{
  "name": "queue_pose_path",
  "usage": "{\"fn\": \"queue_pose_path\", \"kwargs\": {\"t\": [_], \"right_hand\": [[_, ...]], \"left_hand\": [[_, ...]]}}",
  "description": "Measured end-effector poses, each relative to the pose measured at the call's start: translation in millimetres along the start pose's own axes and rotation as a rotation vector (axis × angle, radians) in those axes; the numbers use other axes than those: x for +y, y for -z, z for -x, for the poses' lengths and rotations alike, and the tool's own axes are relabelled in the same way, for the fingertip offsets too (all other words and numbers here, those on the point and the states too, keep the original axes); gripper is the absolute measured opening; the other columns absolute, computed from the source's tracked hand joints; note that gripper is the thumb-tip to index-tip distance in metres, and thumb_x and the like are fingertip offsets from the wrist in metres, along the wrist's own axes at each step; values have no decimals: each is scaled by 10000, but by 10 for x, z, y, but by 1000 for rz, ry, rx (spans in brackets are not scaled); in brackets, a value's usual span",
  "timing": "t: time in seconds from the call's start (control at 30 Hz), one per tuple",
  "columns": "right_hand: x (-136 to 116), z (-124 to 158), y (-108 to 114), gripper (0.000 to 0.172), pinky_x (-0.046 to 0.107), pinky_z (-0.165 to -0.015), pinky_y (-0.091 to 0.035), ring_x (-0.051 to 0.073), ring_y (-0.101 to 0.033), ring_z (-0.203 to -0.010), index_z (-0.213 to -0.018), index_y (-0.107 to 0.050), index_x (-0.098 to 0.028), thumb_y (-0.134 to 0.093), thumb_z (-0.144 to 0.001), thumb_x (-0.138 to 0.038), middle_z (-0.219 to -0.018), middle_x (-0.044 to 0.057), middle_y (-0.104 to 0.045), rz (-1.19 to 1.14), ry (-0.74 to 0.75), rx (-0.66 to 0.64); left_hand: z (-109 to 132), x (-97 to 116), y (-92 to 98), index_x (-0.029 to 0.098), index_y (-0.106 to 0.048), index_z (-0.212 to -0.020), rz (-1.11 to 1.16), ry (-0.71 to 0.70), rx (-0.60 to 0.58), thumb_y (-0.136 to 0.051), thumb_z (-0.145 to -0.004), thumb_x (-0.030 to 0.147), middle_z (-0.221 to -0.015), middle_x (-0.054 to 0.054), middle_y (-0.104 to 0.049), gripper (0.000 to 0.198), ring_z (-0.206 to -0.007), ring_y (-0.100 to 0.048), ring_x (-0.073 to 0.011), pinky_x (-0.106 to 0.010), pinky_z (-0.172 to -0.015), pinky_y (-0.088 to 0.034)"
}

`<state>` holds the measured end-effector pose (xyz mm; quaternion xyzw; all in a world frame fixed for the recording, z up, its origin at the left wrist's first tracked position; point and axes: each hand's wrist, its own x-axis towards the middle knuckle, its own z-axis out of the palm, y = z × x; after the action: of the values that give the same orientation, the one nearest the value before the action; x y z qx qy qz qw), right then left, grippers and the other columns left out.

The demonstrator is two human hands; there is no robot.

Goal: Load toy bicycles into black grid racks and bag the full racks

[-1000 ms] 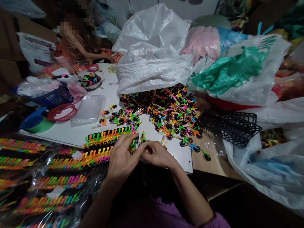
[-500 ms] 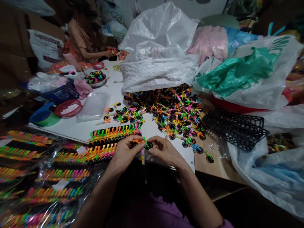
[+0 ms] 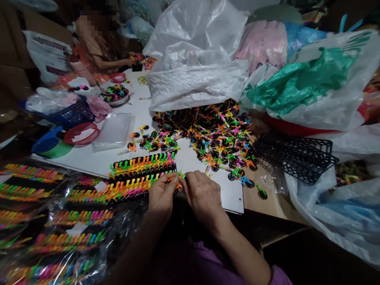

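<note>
My left hand (image 3: 160, 197) and my right hand (image 3: 203, 196) meet at the near edge of a white board (image 3: 97, 160). Both pinch a small orange toy bicycle (image 3: 175, 179) at the right end of a lined-up row of toy bicycles (image 3: 139, 184). A second lined-up row (image 3: 142, 162) lies just behind it. A loose heap of multicoloured toy bicycles with black wheels (image 3: 216, 138) spreads over the board beyond my hands.
Packed rows in clear plastic (image 3: 53, 221) lie at the left. A black plastic grid tray (image 3: 293, 156) sits right of the heap. Large plastic bags (image 3: 196, 59) crowd the back and right. Another person (image 3: 97, 43) works at the far left, near baskets (image 3: 68, 114) and bowls (image 3: 114, 95).
My hands have closed together and moved left, down to the end of the nearer row. The pink tube that hung from my left hand half a second ago no longer shows.
</note>
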<state>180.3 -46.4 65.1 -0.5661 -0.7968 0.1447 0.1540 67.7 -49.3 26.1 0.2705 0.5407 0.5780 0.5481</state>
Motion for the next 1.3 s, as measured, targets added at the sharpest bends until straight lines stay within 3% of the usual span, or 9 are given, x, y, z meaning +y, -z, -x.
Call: {"fn": "queue_pose_path", "kwargs": {"t": [0.13,0.3,0.47,0.6,0.73,0.83,0.97,1.17,1.3], "right_hand": [[66,-28,20,265,242,-652,-342,169,-544,-798,-856,-575,-200,-374,-924,-360,-828,65,-591,-99,0,50],[215,-131,-16,240,200,-536,-322,95,-493,-589,-834,-642,-194,-545,-815,-413,-651,-18,-576,-575,-76,-62],[196,-106,-138,241,186,-464,-282,71,-400,-494,-791,-638,-157,-567,-775,-387,-540,-46,-488,-757,-164,-34],[132,-11,-208,230,194,-509,-323,81,-438,-527,-796,-629,-168,-545,-796,-382,-607,-23,-552,-715,-152,56],[125,-7,-225,207,203,-563,-336,90,-478,-585,-812,-634,-169,-546,-800,-356,-691,0,-599,-594,-122,67],[166,-81,-196,235,199,-537,-315,86,-472,-571,-812,-645,-172,-530,-809,-377,-664,-13,-595,-632,-117,-78],[194,-132,-132,298,194,-495,-289,81,-459,-535,-803,-645,-167,-483,-835,-415,-620,-22,-580,-723,-98,-268],[128,-2,-170,228,221,-628,-349,118,-545,-690,-856,-616,-182,-495,-849,-375,-775,14,-626,-434,-80,15],[173,1,-217,213,223,-629,-354,123,-556,-690,-846,-604,-187,-500,-848,-373,-780,16,-632,-400,-109,39]], "left_hand": [[46,15,-47,163,-610,-810,50,-15,39,-722,-598,358,-651,17,-619,309,-546,-540,-94,-221,-544,-427],[81,68,17,171,-612,-808,-23,-11,-5,-698,-614,385,-642,12,-621,302,-531,-546,-106,-229,-522,-433],[59,11,138,175,-646,-790,-292,-209,19,-645,-690,334,-741,-10,-634,188,-675,-579,-131,-239,-629,-454],[46,-60,190,175,-649,-813,-290,-227,-15,-618,-730,326,-788,-15,-625,175,-714,-575,-135,-239,-650,-452],[21,-86,237,169,-628,-825,-100,-22,-114,-674,-687,326,-705,1,-615,215,-590,-546,-100,-210,-560,-436],[-2,-102,261,171,-605,-822,145,167,-153,-731,-620,306,-703,-4,-632,274,-616,-578,-113,-223,-602,-469],[3,-124,269,170,-599,-813,296,236,-154,-757,-591,286,-734,-17,-647,297,-692,-606,-133,-248,-692,-488],[33,-106,172,158,-609,-827,258,227,-105,-767,-591,280,-736,-23,-652,309,-637,-593,-118,-225,-620,-477],[28,-119,78,145,-619,-801,197,180,-62,-775,-572,305,-688,-19,-645,320,-583,-574,-112,-222,-576,-463]]}}
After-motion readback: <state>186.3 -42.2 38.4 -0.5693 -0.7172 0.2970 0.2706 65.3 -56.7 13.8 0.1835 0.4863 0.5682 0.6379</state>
